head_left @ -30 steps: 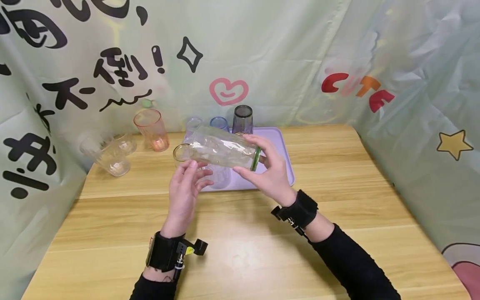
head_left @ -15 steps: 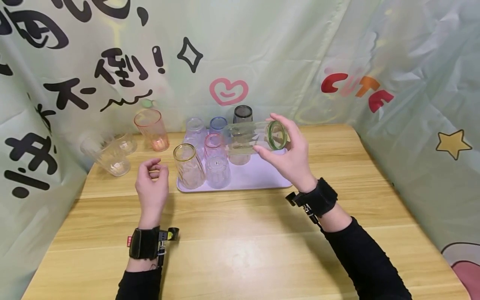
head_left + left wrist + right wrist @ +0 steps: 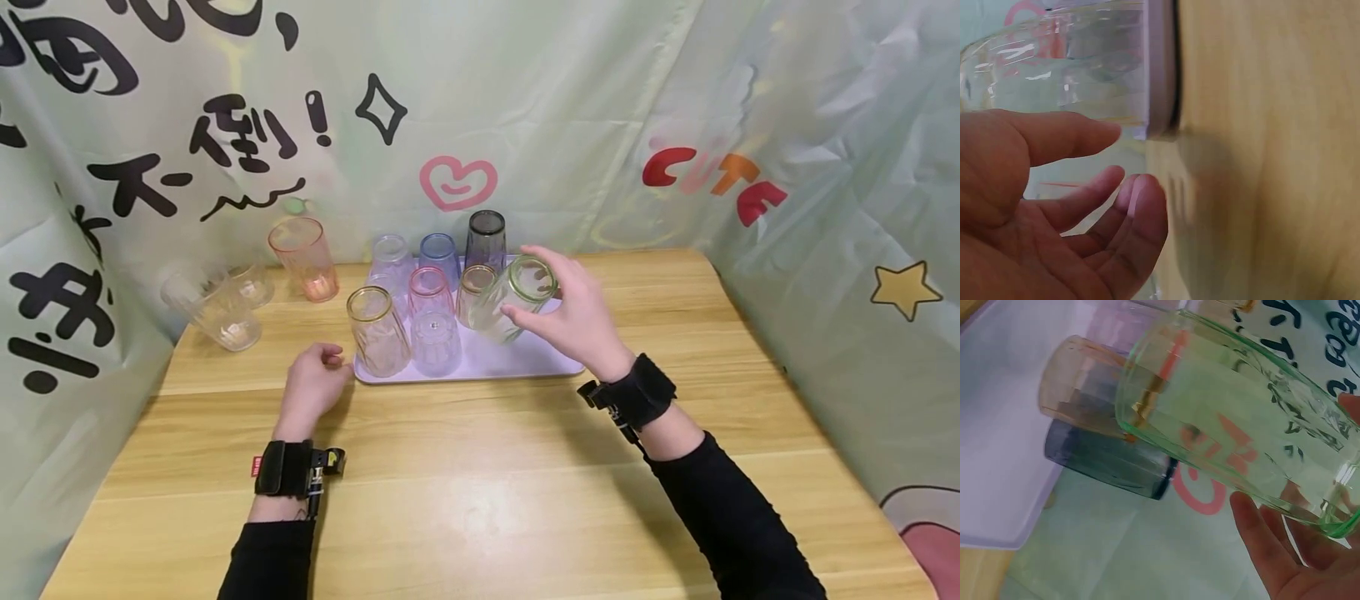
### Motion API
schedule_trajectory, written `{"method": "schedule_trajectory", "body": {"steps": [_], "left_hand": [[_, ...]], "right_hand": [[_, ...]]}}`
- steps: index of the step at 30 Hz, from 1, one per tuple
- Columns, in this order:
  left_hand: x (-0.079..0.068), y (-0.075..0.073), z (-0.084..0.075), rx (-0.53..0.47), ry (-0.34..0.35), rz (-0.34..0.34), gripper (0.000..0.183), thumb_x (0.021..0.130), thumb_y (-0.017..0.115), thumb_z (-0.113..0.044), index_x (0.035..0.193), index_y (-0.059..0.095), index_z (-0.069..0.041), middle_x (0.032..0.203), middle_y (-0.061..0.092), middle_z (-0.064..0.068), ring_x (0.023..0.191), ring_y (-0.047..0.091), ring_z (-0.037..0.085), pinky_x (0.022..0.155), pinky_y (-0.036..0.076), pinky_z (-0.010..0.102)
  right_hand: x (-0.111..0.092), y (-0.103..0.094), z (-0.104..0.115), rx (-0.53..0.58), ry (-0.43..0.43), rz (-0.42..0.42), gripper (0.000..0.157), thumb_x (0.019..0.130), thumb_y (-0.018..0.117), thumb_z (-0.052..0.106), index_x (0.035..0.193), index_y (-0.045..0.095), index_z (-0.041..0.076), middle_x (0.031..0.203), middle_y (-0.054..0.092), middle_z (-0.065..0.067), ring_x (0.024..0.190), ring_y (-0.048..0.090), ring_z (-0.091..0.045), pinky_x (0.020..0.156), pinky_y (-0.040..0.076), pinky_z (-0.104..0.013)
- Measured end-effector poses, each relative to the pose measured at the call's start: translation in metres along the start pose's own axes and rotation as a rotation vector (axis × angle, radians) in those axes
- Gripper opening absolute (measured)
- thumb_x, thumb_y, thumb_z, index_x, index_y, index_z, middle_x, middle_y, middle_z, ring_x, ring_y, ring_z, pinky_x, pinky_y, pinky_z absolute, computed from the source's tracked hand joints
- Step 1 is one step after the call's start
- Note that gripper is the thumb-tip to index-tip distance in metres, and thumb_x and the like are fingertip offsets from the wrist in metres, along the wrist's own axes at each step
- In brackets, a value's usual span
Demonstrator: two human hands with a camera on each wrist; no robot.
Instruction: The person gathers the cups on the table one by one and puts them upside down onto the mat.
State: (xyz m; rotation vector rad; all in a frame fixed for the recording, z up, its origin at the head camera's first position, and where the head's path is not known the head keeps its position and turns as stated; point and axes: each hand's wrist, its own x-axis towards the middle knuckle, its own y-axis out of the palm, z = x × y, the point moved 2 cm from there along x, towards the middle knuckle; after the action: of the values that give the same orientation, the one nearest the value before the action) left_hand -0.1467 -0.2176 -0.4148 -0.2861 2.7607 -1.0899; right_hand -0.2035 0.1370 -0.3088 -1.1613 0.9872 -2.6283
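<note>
My right hand [image 3: 577, 312] grips a clear green-tinted drinking glass [image 3: 517, 308] by its thick base. The glass is tilted, base up and mouth down, over the right part of a lilac tray [image 3: 502, 362]. In the right wrist view the green glass [image 3: 1210, 419] overlaps an amber glass [image 3: 1082, 384] and a dark grey glass [image 3: 1107, 459]. My left hand [image 3: 315, 383] is beside the tray's front left corner, holding nothing. Its fingers are loosely bent in the left wrist view, with the thumb [image 3: 1079, 136] close to the tray edge [image 3: 1161, 69].
On the tray are several upside-down glasses, among them a gold-ringed glass [image 3: 378, 337], a pink glass [image 3: 430, 287] and a blue glass [image 3: 440, 250]. An orange glass [image 3: 303, 258] stands left of the tray, near a clear glass [image 3: 232, 321] lying tilted. A printed curtain [image 3: 570, 125] hangs behind.
The green glass went from level between both hands to the right, then tipped mouth-down and lowered toward the tray. My left hand let go and drew left, then down to the tray's corner.
</note>
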Motion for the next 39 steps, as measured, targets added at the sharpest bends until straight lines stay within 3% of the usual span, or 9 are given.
{"method": "schedule_trajectory", "body": {"steps": [8, 16, 30, 39], "left_hand": [[0.004, 0.009, 0.001, 0.003, 0.023, 0.026, 0.036, 0.08, 0.059, -0.01, 0.114, 0.055, -0.001, 0.101, 0.06, 0.016, 0.089, 0.053, 0.026, 0.081, 0.044, 0.042], [0.01, 0.014, 0.003, -0.009, 0.002, 0.013, 0.033, 0.078, 0.058, -0.009, 0.11, 0.058, -0.003, 0.099, 0.06, 0.013, 0.087, 0.053, 0.023, 0.077, 0.045, 0.038], [0.011, 0.017, 0.002, -0.049, 0.011, -0.001, 0.034, 0.075, 0.057, -0.006, 0.108, 0.06, -0.002, 0.099, 0.061, 0.014, 0.089, 0.053, 0.023, 0.078, 0.045, 0.037], [0.012, 0.017, 0.003, -0.037, -0.001, 0.01, 0.035, 0.076, 0.056, -0.007, 0.111, 0.059, -0.003, 0.101, 0.06, 0.013, 0.09, 0.052, 0.022, 0.079, 0.044, 0.037]], "right_hand": [[-0.006, 0.026, -0.013, -0.059, -0.02, 0.133, 0.075, 0.069, 0.073, 0.046, 0.134, 0.043, 0.02, 0.125, 0.053, -0.004, 0.113, 0.042, -0.012, 0.093, 0.039, -0.041], [-0.01, 0.044, -0.023, -0.052, 0.028, 0.223, 0.079, 0.07, 0.074, 0.043, 0.136, 0.041, 0.017, 0.12, 0.055, -0.009, 0.107, 0.045, -0.019, 0.09, 0.041, -0.045], [-0.011, 0.059, -0.025, -0.053, 0.035, 0.248, 0.079, 0.07, 0.075, 0.038, 0.136, 0.04, 0.014, 0.119, 0.055, -0.009, 0.102, 0.048, -0.021, 0.084, 0.046, -0.041], [-0.013, 0.057, -0.027, 0.014, 0.099, 0.259, 0.084, 0.072, 0.072, 0.048, 0.14, 0.034, 0.017, 0.127, 0.048, -0.007, 0.106, 0.046, -0.017, 0.079, 0.05, -0.04]]}}
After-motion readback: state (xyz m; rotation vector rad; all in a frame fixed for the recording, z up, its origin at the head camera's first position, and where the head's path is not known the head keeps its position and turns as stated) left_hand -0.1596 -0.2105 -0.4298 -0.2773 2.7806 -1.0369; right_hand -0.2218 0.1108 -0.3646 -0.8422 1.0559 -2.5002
